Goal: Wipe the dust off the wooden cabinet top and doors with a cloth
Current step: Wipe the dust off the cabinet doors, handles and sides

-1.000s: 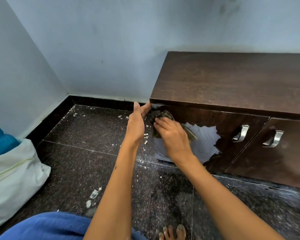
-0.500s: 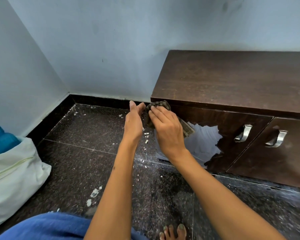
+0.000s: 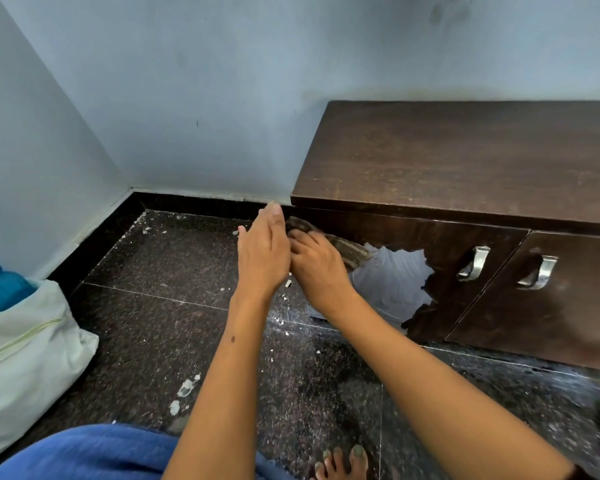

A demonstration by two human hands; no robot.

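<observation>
A low dark wooden cabinet (image 3: 465,157) stands against the wall at the right, with two doors and metal handles (image 3: 473,263). The left door (image 3: 413,244) has a torn-away patch showing pale material. My right hand (image 3: 317,265) presses a dark cloth (image 3: 347,249) against the upper left of that door, fingers curled over it. My left hand (image 3: 264,251) is held with straight fingers at the cabinet's left front corner, beside the cloth.
A white fabric bag (image 3: 25,358) with a blue bottle (image 3: 0,285) in it sits at the left wall. The dark speckled floor (image 3: 174,265) carries pale flakes and dust. My bare toes (image 3: 343,462) and a blue-clothed knee (image 3: 84,452) are at the bottom.
My right hand has slid the cloth around the top left of the door. My left hand has moved right and up, and now overlaps the right hand's fingers.
</observation>
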